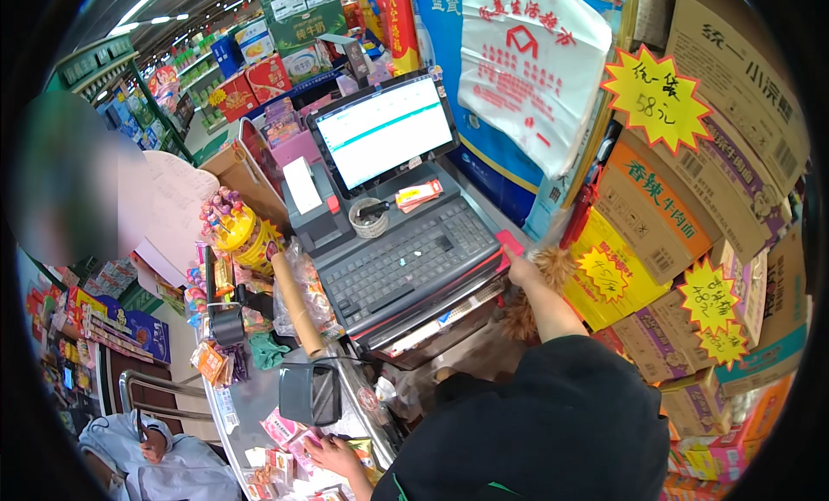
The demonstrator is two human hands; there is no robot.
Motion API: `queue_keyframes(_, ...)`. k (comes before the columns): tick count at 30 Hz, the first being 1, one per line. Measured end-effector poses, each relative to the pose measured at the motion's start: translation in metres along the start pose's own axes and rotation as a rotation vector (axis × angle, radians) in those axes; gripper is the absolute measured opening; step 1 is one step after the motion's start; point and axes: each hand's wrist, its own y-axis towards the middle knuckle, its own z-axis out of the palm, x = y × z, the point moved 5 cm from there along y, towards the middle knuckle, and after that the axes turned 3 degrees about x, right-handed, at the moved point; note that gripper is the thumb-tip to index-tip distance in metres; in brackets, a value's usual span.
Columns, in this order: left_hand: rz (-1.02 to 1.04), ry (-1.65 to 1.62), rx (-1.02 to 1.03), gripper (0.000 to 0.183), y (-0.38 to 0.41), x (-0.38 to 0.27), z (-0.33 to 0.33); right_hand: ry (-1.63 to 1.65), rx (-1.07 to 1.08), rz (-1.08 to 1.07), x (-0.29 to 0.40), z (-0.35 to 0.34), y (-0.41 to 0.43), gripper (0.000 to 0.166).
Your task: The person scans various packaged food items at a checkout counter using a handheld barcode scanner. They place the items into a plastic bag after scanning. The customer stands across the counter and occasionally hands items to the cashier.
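Note:
My right hand (522,269) is at the right corner of the checkout keyboard (408,261), its fingers closed on a flat pink object (510,248). Lower down, my left hand (333,457) lies over small snack packets on the metal counter (249,397). Its fingers touch a pink packet (301,446), but whether they grip it is unclear. Above the keyboard stands a lit checkout monitor (385,132). Left of the monitor is a receipt printer (307,196) with white paper. A round tub (368,219) and red-and-white packs (418,195) sit between keyboard and monitor.
A cardboard tube (298,306), a lollipop bucket (249,238) and a black customer-side device (309,394) stand along the counter. Across it, a person in a pale jacket (175,465) holds a thin dark object. Stacked cartons (654,209) rise at right; a white plastic bag (531,73) hangs behind.

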Motion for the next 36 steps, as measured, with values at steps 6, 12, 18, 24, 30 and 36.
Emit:
queue_keyframes(6,0.023,-0.036,-0.049,0.021,0.0,0.007,-0.003,0.308,-0.404,-0.051,0.015,-0.015,-0.001,0.03)
queue_keyframes(12,0.009,-0.21,0.012,0.033,0.006,-0.003,-0.01,0.206,-0.222,-0.219,-0.046,0.076,0.007,0.026)
queue_keyframes(18,-0.134,-0.356,-0.101,0.057,0.027,0.01,-0.051,-0.088,0.636,-0.34,-0.012,0.187,-0.101,0.035)
queue_keyframes(24,-0.028,-0.384,-0.269,0.059,0.087,-0.017,-0.127,-0.144,0.777,-0.757,0.062,0.203,-0.147,0.027)
queue_keyframes(30,-0.037,-0.282,0.056,0.072,0.007,-0.03,-0.087,-0.094,0.801,-0.691,0.077,0.255,-0.09,0.019)
queue_keyframes(36,-0.176,-0.186,0.328,0.066,-0.062,0.02,-0.035,-0.165,0.79,-0.668,0.076,0.259,-0.101,0.015)
